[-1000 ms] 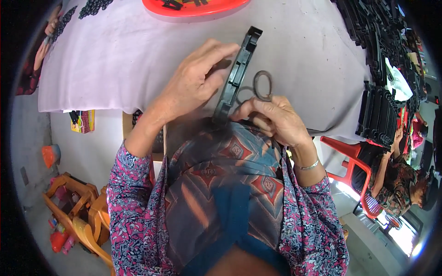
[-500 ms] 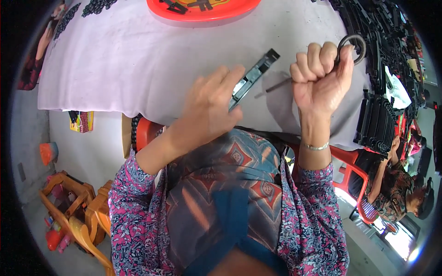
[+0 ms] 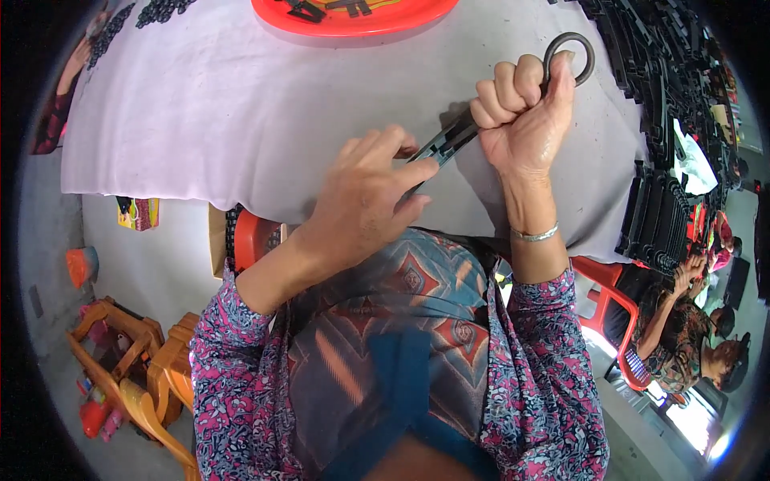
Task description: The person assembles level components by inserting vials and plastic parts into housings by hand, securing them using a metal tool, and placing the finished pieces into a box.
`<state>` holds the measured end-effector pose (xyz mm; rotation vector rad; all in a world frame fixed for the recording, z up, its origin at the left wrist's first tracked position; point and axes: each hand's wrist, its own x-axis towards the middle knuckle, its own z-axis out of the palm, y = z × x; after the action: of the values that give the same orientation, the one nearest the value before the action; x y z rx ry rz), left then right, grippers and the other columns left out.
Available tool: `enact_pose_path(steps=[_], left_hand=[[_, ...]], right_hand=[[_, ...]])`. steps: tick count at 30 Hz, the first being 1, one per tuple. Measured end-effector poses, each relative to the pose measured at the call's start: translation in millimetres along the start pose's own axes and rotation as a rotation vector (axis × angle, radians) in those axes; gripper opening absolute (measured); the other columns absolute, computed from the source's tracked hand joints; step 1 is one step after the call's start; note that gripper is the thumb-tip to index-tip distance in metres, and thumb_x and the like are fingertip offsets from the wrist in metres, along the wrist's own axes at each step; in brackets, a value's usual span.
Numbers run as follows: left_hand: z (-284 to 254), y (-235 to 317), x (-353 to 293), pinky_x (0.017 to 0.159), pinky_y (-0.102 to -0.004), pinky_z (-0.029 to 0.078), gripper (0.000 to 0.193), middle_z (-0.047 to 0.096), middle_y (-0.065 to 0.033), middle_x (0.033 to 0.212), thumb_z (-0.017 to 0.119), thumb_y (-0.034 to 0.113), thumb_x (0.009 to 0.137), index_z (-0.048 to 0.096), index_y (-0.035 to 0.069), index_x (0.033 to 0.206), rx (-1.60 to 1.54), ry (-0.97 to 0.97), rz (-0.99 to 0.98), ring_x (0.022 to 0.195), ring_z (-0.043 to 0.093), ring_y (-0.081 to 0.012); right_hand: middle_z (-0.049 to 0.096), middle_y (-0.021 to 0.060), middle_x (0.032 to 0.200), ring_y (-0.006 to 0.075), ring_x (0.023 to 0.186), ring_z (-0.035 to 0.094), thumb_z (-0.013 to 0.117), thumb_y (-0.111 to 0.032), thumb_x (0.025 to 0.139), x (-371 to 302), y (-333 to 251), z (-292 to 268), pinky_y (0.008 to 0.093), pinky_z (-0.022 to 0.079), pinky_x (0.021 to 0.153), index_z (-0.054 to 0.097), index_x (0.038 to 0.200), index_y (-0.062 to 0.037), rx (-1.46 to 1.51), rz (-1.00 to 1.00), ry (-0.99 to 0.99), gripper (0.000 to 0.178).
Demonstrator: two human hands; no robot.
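Observation:
My left hand (image 3: pixel 361 196) grips a long, narrow black part (image 3: pixel 451 139) with its thumb and fingers, over the near part of the table. It slants up to the right, and its far end comes right up to my other hand. My right hand (image 3: pixel 525 120) is closed in a fist, palm side up, around a dark metal rod with a ring handle (image 3: pixel 591 58). The ring stands out above the thumb. Where the rod's tip lies is hidden behind the fist and the black part.
A pale cloth (image 3: pixel 200 104) covers the table. At its far edge sits a red tray (image 3: pixel 353 32) with black parts. Many black parts (image 3: pixel 654 216) are stacked along the right side. Wooden furniture (image 3: pixel 128 361) stands lower left. Another person (image 3: pixel 682 345) sits at the right.
My right hand has moved left and slightly up with the ring-handled rod. The black part in my left hand has come round to meet it, so the two hands' things now line up.

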<state>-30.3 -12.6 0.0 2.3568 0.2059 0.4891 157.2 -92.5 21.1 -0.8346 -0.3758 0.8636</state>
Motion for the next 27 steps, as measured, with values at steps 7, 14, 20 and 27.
enact_pose_path(steps=[7, 14, 20, 27], left_hand=[[1.2, -2.3, 0.4, 0.085, -0.0412, 0.044, 0.037, 0.058, -0.0105, 0.106, 0.076, 0.011, 0.073, 0.067, 0.008, 0.109, 0.044, -0.042, 0.022, 0.099, 0.057, -0.0298], [0.3, -0.9, 2.2, 0.085, -0.0416, 0.043, 0.037, 0.058, -0.0093, 0.104, 0.075, 0.01, 0.073, 0.066, 0.009, 0.109, 0.074, -0.061, 0.031, 0.097, 0.056, -0.0297], [4.3, -3.4, 1.1, 0.082, -0.0421, 0.044, 0.038, 0.058, -0.0091, 0.1, 0.071, 0.005, 0.07, 0.066, 0.008, 0.108, 0.054, -0.041, 0.034, 0.093, 0.055, -0.0299], [10.2, -8.5, 1.0, 0.074, -0.0414, 0.041, 0.037, 0.054, -0.0072, 0.093, 0.068, 0.005, 0.068, 0.065, 0.009, 0.105, 0.014, -0.005, 0.061, 0.088, 0.053, -0.0281]], right_hand=[[0.019, -0.0041, 0.056, 0.0095, 0.05, 0.013, 0.032, -0.056, 0.102, -0.8, 1.3, -2.7, 0.0286, 0.011, 0.044, 0.024, 0.062, -0.0153, -0.014, 0.004, -0.006, 0.058], [0.018, -0.0041, 0.055, 0.0095, 0.049, 0.013, 0.032, -0.057, 0.102, -2.4, -0.5, -1.1, 0.0283, 0.012, 0.044, 0.024, 0.062, -0.0154, -0.015, 0.016, 0.002, 0.058], [0.017, -0.0039, 0.054, 0.0098, 0.049, 0.012, 0.031, -0.059, 0.102, -2.5, 3.9, -2.5, 0.0287, 0.011, 0.044, 0.024, 0.061, -0.0155, -0.011, 0.021, 0.031, 0.06], [0.017, -0.0043, 0.055, 0.0097, 0.049, 0.012, 0.033, -0.061, 0.101, -5.0, 6.8, -4.9, 0.0284, 0.011, 0.044, 0.024, 0.061, -0.0157, -0.002, 0.013, 0.045, 0.061]])
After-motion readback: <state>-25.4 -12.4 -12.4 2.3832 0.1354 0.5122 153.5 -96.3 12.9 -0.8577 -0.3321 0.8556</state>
